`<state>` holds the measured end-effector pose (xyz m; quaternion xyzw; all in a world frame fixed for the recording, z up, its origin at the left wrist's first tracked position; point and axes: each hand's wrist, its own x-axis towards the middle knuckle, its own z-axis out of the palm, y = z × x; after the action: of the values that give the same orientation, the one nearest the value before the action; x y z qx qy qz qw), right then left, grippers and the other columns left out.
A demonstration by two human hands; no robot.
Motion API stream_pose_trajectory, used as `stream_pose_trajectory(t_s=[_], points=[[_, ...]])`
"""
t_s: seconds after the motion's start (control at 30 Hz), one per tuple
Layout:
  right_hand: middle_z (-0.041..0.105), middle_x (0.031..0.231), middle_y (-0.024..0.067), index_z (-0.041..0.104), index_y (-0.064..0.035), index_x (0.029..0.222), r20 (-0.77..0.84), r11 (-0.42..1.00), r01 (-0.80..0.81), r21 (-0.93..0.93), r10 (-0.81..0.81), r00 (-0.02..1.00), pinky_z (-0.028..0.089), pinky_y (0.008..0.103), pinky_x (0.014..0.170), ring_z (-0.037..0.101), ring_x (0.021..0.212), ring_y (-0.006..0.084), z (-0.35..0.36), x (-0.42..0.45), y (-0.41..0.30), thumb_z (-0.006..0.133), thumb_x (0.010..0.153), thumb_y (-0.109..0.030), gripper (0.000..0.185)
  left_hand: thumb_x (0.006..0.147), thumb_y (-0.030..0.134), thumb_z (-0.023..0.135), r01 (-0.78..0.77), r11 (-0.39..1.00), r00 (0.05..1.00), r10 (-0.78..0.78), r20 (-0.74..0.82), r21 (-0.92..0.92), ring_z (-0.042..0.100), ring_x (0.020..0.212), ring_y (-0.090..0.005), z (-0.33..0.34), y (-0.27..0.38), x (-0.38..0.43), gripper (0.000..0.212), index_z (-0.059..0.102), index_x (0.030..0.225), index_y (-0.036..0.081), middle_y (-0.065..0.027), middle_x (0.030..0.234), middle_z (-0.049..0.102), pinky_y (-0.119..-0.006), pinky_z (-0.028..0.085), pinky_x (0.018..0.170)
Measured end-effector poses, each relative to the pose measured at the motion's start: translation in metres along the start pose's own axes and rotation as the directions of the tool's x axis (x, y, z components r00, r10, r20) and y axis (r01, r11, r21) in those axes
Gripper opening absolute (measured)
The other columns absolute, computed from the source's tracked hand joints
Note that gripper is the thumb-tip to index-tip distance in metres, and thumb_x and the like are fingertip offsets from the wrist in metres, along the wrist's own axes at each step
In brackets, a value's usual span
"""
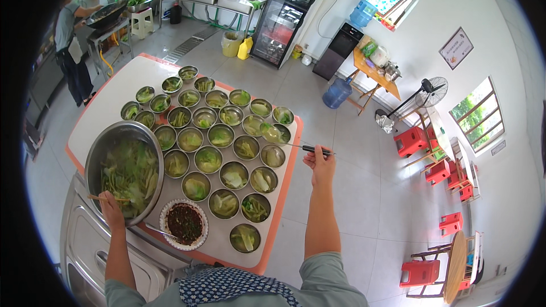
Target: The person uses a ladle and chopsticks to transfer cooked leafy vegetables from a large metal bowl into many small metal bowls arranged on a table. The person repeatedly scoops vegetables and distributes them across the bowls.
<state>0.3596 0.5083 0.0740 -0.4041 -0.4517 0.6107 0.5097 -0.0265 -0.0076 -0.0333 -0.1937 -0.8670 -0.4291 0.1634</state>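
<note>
My right hand [320,162] grips the black handle of a metal ladle [273,133]. The ladle holds greens and broth, and its bowl is over a small steel bowl near the table's right edge. In my left hand [112,209] is a pair of wooden chopsticks [106,198], at the near side of a large steel basin [161,170] of cooked greens in broth. Several small steel bowls, such as one with pale leaves [234,175], stand in rows and hold greens in liquid. Near me, a white patterned bowl [204,232] of dark red chili sauce has a spoon [158,230] in it.
The white table [115,81] has an orange rim. A steel counter with lids [87,238] adjoins it at the lower left. Another person [68,38] handles a wok [106,15] at the upper left. Sinks, a glass-door cabinet [279,30], a water dispenser [339,51] and red stools [410,141] stand farther off.
</note>
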Motion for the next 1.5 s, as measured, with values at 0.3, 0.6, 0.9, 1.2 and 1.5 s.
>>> stream_pose_trajectory(t_s=[0.3,0.6,0.9,1.2,1.5], points=[[0.059,0.08,0.0138,0.048,-0.0019,0.102,-0.292,0.785,-0.193,0.588,0.429,0.855,0.059,0.0339,0.061,0.064,0.069,0.0213,-0.035,0.02,0.05,0.062,0.093,-0.018,0.023,0.107,0.029,0.035,0.026,1.0,0.999,-0.026,0.047,-0.015,0.045,0.079,-0.0325,0.0,-0.004,-0.001,0.035,0.043,0.093,-0.003,-0.0151,0.089,0.042,-0.04,0.04,0.075],[0.064,0.078,0.0096,0.051,-0.005,0.101,-0.137,0.973,0.04,0.227,-0.009,0.99,0.058,0.0318,0.057,0.064,0.063,0.0182,0.004,-0.02,0.012,0.062,0.095,-0.019,0.019,0.105,0.024,0.039,0.039,0.999,0.999,-0.039,0.024,0.014,0.048,0.083,-0.0366,-0.002,-0.003,-0.004,0.031,0.048,0.095,-0.003,-0.0181,0.091,0.048,-0.043,0.04,0.08],[0.064,0.08,0.0105,0.054,-0.0003,0.106,0.411,0.985,0.173,-0.006,-0.155,0.898,0.056,0.0297,0.058,0.063,0.063,0.0162,0.118,-0.12,-0.034,0.062,0.094,-0.008,0.017,0.1,0.012,0.044,-0.202,0.966,0.976,0.212,-0.046,0.162,0.051,0.097,-0.0411,0.017,-0.013,-0.007,0.018,0.053,0.107,-0.002,-0.0213,0.104,0.055,-0.049,0.041,0.087],[0.064,0.078,0.0114,0.06,-0.0061,0.099,0.873,0.823,0.542,-0.172,-0.128,0.471,0.051,0.0305,0.057,0.065,0.062,0.0198,0.238,-0.21,0.006,0.069,0.089,-0.017,0.017,0.101,0.024,0.043,0.039,0.996,0.996,-0.032,-0.089,0.077,0.053,0.075,-0.0445,-0.016,0.039,-0.003,0.028,0.05,0.086,0.002,-0.0204,0.08,0.054,-0.052,0.039,0.065],[0.06,0.071,0.015,0.055,-0.0079,0.097,0.943,0.62,0.774,-0.128,-0.165,0.288,0.049,0.0439,0.057,0.061,0.062,0.0353,0.276,-0.226,0.064,0.065,0.088,-0.019,0.018,0.1,0.022,0.044,0.005,0.996,0.995,0.004,-0.096,0.086,0.053,0.078,-0.0446,-0.011,0.041,-0.002,0.026,0.05,0.085,0.002,-0.0209,0.082,0.055,-0.053,0.039,0.067]])
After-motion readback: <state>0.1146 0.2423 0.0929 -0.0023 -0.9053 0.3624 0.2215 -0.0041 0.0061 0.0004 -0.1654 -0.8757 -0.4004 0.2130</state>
